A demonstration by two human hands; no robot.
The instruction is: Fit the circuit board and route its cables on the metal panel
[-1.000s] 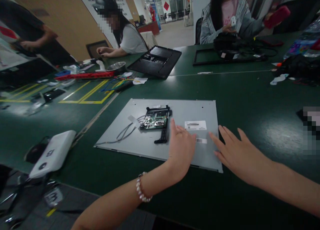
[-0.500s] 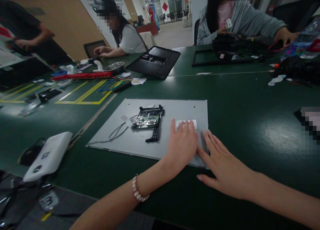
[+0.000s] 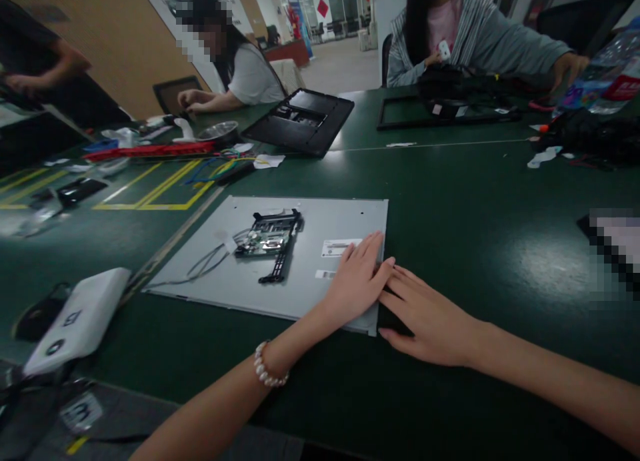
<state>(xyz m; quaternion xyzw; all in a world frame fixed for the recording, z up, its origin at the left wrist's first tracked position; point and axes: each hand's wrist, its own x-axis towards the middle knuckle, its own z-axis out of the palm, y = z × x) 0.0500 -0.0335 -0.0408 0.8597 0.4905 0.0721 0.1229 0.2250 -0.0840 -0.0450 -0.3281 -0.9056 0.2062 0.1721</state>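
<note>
A flat grey metal-backed panel (image 3: 310, 214) lies on the green table, with white labels near its right side. On its left half sit a green circuit board (image 3: 270, 243) with a black plastic bracket (image 3: 277, 269) and grey cables (image 3: 206, 261). My left hand (image 3: 356, 274) rests flat on the panel's right part, fingers stretched toward the right edge and partly over the labels. My right hand (image 3: 425, 314) is open beside that edge, its fingertips meeting the left hand there. Neither hand grips anything.
A white power bank-like device (image 3: 77, 321) lies at the left front. Farther back are a black frame-like housing (image 3: 300, 122), a red strip (image 3: 150, 151) with wires, and a thin black frame (image 3: 395, 114). A bottle (image 3: 607, 74) stands at the right; several people are around the table.
The panel has shifted left in view, along with a slight camera turn. My left hand has slid toward the panel's right edge, uncovering the labels, and my right hand now meets it.
</note>
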